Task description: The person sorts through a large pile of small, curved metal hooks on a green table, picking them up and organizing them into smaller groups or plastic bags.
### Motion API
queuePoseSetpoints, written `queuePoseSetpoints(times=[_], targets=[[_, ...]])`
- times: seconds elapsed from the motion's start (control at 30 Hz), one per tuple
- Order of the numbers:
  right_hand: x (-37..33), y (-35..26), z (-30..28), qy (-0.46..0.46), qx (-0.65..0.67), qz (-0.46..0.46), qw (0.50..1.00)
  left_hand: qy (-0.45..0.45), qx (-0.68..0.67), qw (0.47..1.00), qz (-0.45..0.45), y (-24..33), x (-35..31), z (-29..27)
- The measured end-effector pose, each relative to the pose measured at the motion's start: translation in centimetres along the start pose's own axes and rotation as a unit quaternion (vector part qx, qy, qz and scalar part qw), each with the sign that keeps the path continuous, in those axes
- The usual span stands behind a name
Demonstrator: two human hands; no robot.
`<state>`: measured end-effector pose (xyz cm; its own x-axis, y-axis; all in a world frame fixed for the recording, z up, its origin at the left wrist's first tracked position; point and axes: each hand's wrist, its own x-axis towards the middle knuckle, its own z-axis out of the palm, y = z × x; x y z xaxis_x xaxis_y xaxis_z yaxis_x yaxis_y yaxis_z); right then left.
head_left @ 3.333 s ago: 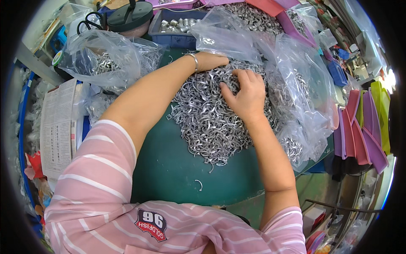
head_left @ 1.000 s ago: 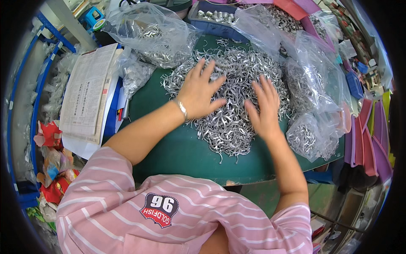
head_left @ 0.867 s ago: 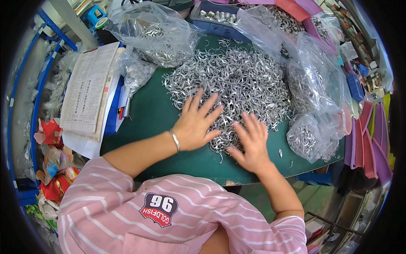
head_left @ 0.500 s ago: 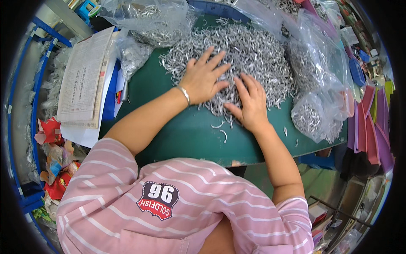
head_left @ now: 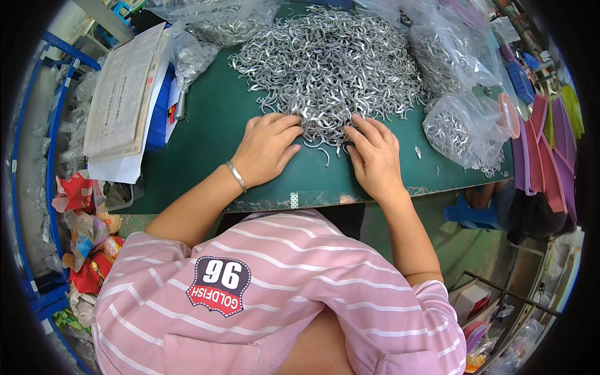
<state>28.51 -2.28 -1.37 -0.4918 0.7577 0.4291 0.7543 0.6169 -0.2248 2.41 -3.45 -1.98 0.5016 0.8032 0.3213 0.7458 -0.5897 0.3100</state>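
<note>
A large heap of small curved silver metal pieces (head_left: 337,59) lies on the green tabletop (head_left: 212,125). My left hand (head_left: 265,149), with a bracelet on its wrist, rests at the heap's near left edge. Its fingertips touch the pieces, and its thumb stands apart. Opposite it, my right hand (head_left: 377,156) has its fingers stretched against the near right edge, thumb also apart. Neither hand shows a piece held in it. Between them a single loose curved piece (head_left: 325,156) lies just off the heap.
Clear plastic bags of similar pieces stand at the right (head_left: 459,128) and far left (head_left: 231,28). Printed sheets (head_left: 122,94) lie over a blue folder (head_left: 161,106) at the left. A small loose piece (head_left: 418,152) lies right of my right hand. Pink and purple strips (head_left: 544,150) hang at the far right.
Both hands have come back toward me from over the heap to its near edge, the left one also moving leftward. The whole view has shifted slightly.
</note>
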Motion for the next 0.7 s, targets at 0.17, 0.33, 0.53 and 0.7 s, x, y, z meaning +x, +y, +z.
queuePoseSetpoints(times=[0.17, 0.33, 0.53, 0.7], targets=[[1.8, -0.1, 1.6, 0.052, 0.052, 0.067, 0.995, 0.033, -0.017, 0.999, -0.034, 1.4, 2.1, 0.2], [0.1, -0.7, 1.3, -0.002, 0.089, 0.010, 0.996, 0.007, -0.038, 0.998, 0.050, 0.8, 5.0, 1.4], [0.2, 0.5, 0.9, -0.042, 0.186, -0.088, 0.978, 0.001, -0.082, 0.994, 0.078, 0.8, 2.9, 0.8], [8.1, 5.7, 2.7, 0.059, 0.250, -0.043, 0.966, 0.130, -0.160, 0.977, 0.047, -3.7, 10.3, 2.2]])
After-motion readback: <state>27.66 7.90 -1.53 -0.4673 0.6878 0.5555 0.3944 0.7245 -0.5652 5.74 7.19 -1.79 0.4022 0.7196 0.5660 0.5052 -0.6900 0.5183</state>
